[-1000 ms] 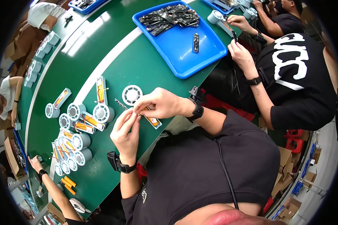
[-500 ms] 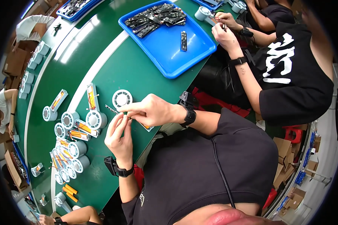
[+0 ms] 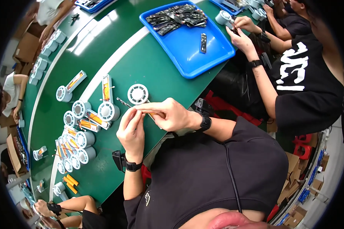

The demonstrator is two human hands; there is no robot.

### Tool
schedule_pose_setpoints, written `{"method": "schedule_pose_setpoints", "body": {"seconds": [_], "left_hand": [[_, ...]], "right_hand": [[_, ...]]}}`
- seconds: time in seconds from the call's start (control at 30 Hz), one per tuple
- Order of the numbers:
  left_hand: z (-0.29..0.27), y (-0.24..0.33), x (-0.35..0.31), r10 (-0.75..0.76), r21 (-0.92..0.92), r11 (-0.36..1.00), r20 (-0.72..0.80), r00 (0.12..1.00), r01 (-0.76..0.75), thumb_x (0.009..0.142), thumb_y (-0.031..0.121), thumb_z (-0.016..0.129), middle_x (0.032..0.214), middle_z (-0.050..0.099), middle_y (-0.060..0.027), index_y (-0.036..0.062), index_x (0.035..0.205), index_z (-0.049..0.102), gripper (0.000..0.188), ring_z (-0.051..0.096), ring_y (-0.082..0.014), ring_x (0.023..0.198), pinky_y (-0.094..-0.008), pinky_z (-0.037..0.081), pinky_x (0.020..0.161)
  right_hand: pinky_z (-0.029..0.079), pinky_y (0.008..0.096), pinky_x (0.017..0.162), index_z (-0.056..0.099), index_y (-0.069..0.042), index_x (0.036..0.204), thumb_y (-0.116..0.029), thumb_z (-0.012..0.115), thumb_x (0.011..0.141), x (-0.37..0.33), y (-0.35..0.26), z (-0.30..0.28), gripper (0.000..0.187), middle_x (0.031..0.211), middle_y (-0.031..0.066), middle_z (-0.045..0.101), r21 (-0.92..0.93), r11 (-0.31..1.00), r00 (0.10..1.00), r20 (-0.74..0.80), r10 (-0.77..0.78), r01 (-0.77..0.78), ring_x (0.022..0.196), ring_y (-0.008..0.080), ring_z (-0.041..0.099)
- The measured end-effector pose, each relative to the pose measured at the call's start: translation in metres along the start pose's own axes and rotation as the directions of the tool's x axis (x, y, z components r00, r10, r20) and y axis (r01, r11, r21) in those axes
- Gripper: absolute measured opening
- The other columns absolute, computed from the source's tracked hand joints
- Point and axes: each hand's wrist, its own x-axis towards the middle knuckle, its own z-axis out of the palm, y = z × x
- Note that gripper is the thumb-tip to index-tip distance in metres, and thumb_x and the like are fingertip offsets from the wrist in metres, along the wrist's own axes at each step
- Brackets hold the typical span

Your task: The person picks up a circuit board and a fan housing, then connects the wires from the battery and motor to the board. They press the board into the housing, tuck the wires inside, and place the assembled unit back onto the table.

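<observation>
My left hand (image 3: 132, 131) is closed, its thumb and fingertips pinched together just in front of a handheld fan's round, pale-blue-rimmed head (image 3: 137, 94). Against those fingertips presses my right hand (image 3: 171, 115), closed too, with its index finger stretched across. Whatever the two pinch is hidden by the fingers. A thin dark circuit board strip (image 3: 124, 102) pokes out beyond the fingertips, beside the fan head; I cannot tell whether it is held. The fan's handle runs under my right hand, where a bit of orange (image 3: 152, 115) shows. Both wrists carry black straps with small devices.
Several open-handled fans (image 3: 109, 110) with orange cells stand left on the green table (image 3: 114, 168). Loose orange cylinders (image 3: 71, 183) lie near them. A blue tray (image 3: 187, 70) holds dark circuit boards. A co-worker in black (image 3: 305, 84) sits at right; others work around the table.
The whole view has shifted, so the table and tray sit further right. My hands stay pinched together by the same fan, the right index finger lying closer over the left fingertips.
</observation>
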Motion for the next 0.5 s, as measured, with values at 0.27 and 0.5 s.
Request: {"method": "schedule_pose_setpoints", "body": {"seconds": [0.27, 0.5], "left_hand": [[-0.006, -0.003, -0.003, -0.063, -0.067, 0.996, 0.02, 0.998, 0.064, 0.085, 0.002, 0.078, 0.11, 0.074, -0.013, 0.0023, 0.106, 0.076, 0.021, 0.075, -0.0251, 0.092, -0.033, 0.061, 0.079], [-0.015, 0.007, -0.01, 0.017, 0.15, 0.988, 0.143, 0.99, -0.039, 0.09, 0.006, 0.074, 0.125, 0.069, -0.0118, 0.0067, 0.121, 0.071, 0.032, 0.075, -0.0228, 0.095, -0.031, 0.06, 0.078]], "right_hand": [[0.052, 0.0238, 0.061, 0.061, 0.002, 0.137, 0.012, 0.053, 0.081, 0.003, 0.008, -0.006, 0.058, 0.098, 0.0128, 0.077, 0.045, 0.999, 0.985, 0.173, -0.025, 0.017, 0.066, 0.0062, 0.066], [0.055, 0.0224, 0.072, 0.054, 0.002, 0.144, 0.009, 0.056, 0.085, -0.007, 0.012, -0.02, 0.06, 0.116, 0.0109, 0.075, -0.124, 0.983, 0.975, 0.161, 0.153, -0.134, 0.072, 0.0134, 0.069]]}}
